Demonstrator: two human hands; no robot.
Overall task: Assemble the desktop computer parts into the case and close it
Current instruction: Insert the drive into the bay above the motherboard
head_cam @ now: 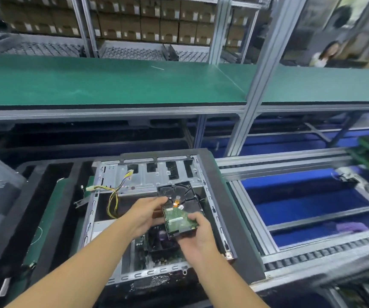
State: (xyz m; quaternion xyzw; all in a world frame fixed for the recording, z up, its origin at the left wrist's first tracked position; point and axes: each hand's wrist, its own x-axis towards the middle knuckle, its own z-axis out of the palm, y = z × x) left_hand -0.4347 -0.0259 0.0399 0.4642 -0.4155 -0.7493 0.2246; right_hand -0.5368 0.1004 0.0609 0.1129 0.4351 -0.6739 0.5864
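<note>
Drive hung tilted, circuit board up, over the open case. Left hand pinched its left edge; right hand curled round its near corner. Yellow wires lay left of the grip, the metal bay beyond it.

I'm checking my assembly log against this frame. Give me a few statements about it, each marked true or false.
1. The left hand and right hand both hold the hard drive over the computer case. True.
2. The drive's circuit board faces down. False: the green circuit board faces up.
3. The case is closed. False: it lies open, its inside showing.
4. Yellow-and-black wires lie left of the drive. True.
</note>
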